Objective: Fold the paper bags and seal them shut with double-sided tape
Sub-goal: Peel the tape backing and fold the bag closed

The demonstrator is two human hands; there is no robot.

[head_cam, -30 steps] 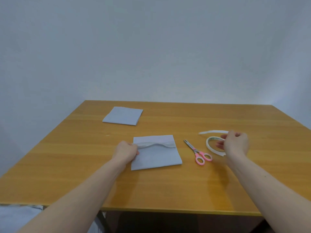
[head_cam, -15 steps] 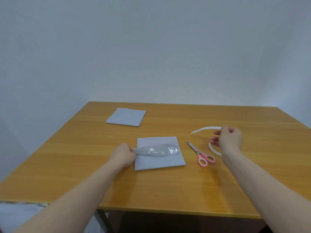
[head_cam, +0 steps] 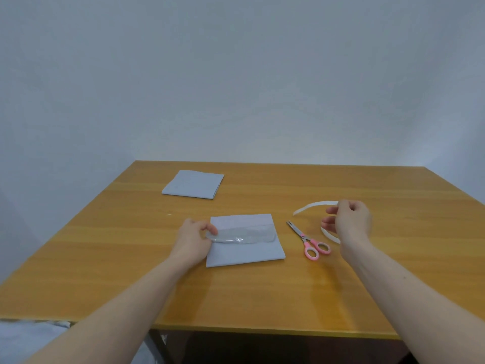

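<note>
Far bag: a folded grey paper bag [head_cam: 193,188] lies flat on the far left of your bench [head_cam: 262,298], well apart from everything else.
Left hand: your left hand [head_cam: 193,241] sits at the left edge of the near bag, thumb and fingers curled to pinch the left end of a clear, shiny strip.
Near bag: the second grey paper bag [head_cam: 246,252] lies flat near the middle of the bench, its top part folded down toward you.
Clear strip: the strip [head_cam: 242,236] runs left to right across the bag just below the fold; it looks slightly lifted at your fingers, though you cannot tell how far it is stuck down.
Scissors: pink-handled scissors [head_cam: 309,241] lie just right of the near bag, blades shut and pointing far-left, handles toward you.
Tape: a white tape roll [head_cam: 329,233] is partly hidden behind your right hand; its loose end arcs up and out to the left.
Right hand: your right hand [head_cam: 353,223] is curled around the tape, fingertips pinching the loose length near the top.
</note>
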